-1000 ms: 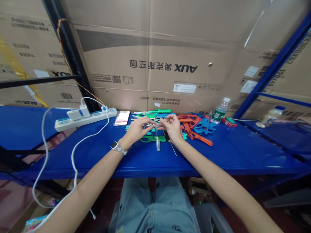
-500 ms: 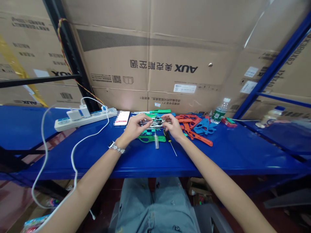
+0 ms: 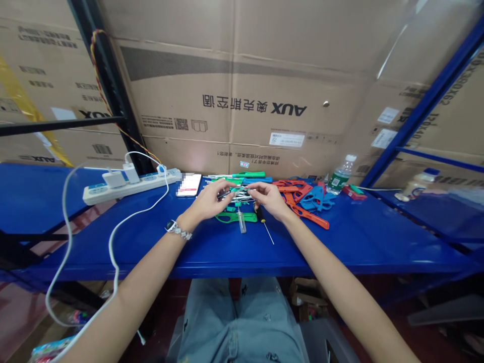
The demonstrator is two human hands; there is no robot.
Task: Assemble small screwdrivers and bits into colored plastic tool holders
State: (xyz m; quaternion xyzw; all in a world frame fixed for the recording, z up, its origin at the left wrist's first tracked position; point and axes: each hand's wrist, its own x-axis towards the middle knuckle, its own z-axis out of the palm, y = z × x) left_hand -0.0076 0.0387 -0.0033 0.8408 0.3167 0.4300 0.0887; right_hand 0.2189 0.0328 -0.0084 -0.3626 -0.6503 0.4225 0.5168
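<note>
My left hand (image 3: 214,199) and my right hand (image 3: 269,197) face each other over a pile of small metal and green parts (image 3: 242,194). The fingers of both are pinched; what they grip is too small to make out. Just below lie a green plastic piece (image 3: 247,217) and a clear-handled tool (image 3: 241,222), with its thin shaft pointing up between my hands. A screwdriver (image 3: 267,229) with a black and yellow handle rests under my right hand. Orange plastic pieces (image 3: 302,204) and blue ones (image 3: 318,198) are heaped to the right.
On the left of the blue table (image 3: 212,252) are a power strip (image 3: 113,189) with white cables and a phone (image 3: 189,185). A water bottle (image 3: 340,176) and a red box (image 3: 354,192) stand right. Large cartons (image 3: 181,60) rise behind.
My right hand has moved slightly left, and its fingertips are now nearer my left hand's. The clear-handled tool has tilted, its handle shifting slightly left.
</note>
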